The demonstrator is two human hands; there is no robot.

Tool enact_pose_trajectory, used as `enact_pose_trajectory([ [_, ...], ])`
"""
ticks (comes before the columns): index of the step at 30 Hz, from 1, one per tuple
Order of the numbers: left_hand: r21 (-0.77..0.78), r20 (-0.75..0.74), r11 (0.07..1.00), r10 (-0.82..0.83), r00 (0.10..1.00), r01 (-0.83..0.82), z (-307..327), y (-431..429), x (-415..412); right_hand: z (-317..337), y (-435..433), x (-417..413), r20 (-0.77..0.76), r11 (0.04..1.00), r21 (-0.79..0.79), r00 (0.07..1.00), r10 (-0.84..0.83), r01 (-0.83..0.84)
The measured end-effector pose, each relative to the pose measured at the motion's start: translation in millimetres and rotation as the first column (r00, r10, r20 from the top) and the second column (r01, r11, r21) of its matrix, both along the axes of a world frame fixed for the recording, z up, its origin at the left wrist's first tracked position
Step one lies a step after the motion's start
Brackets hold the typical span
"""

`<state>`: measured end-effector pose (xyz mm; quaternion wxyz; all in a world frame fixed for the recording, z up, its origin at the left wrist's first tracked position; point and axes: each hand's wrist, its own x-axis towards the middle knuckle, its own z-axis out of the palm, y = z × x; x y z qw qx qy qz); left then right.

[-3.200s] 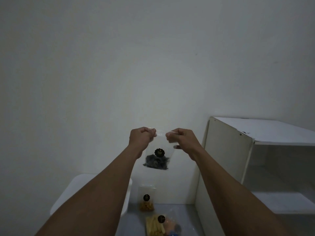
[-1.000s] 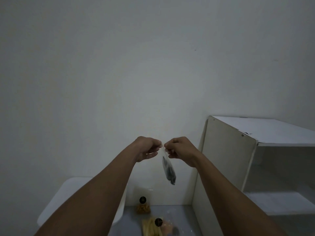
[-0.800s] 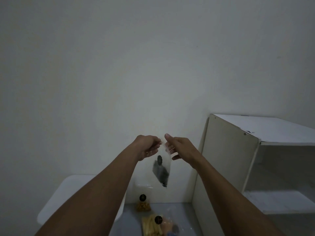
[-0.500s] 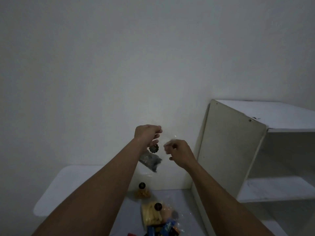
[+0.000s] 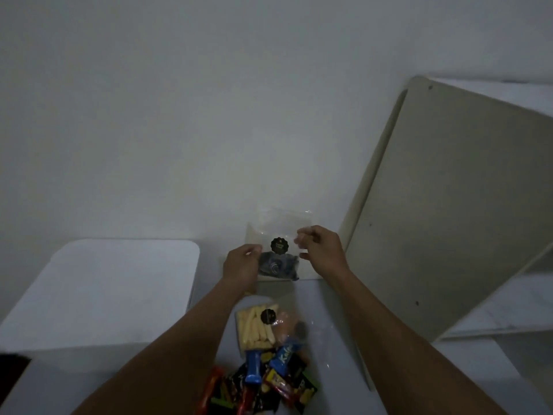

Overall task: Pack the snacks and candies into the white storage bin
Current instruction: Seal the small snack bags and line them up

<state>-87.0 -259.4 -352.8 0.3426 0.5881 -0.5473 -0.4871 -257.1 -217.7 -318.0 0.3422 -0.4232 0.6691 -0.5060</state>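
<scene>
Pouch [image 5: 281, 247], clear crinkly plastic: left hand [image 5: 241, 266] fingers pinch it; right hand [image 5: 322, 250] fingers unclear.

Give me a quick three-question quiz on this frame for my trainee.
1. True or false: the clear bag of dark snacks lies inside the white bin.
2. The shelf stands where from the bin? A) right B) left C) on top
3. Fill in: the bag of pale sticks lies just beyond the pile of ____.
Key: 1 false, the left hand holds it; 2 A; 3 candy bars.
</scene>
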Motion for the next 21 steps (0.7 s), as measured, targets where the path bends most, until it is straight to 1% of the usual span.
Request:
enact_pose_trajectory([
  [2,-0.003,0.037,1.000,0.028,0.999,-0.028,-18.7,-9.4,-13.7,-26.3,-15.4,-9.0,-0.056,0.998,0.030,0.997,-0.051,0.053],
  [5,-0.038,0.127,0.999,0.036,0.991,-0.032,-48.6,-20.3,-34.1,-60.1,-31.3,-16.9,-0.196,0.993,0.039,0.975,-0.106,0.116],
  [7,-0.032,0.149,0.998,0.064,0.987,-0.059,-68.2,-27.9,-46.2,-81.2,-42.2,-19.5,-0.264,0.991,0.059,0.959,-0.104,0.124],
  [9,-0.017,0.160,0.996,0.086,0.983,-0.084,-89.1,-34.8,-56.1,-100.8,-53.1,-21.0,-0.298,0.988,0.097,0.951,-0.082,0.116],
  [13,-0.004,0.194,0.994,0.104,0.975,-0.105,-115.6,-42.5,-62.9,-133.6,-69.0,-24.0,-0.280,0.976,0.172,0.957,-0.078,0.130],
  [17,0.036,0.182,0.995,0.090,0.979,-0.098,-125.7,-47.8,-63.9,-152.4,-73.5,-28.0,-0.249,0.963,0.228,0.965,-0.087,0.145],
  [21,0.119,0.216,0.989,0.060,0.975,-0.087,-133.8,-55.6,-62.0,-157.2,-76.5,-28.2,-0.234,0.954,0.250,0.967,-0.105,0.164],
])
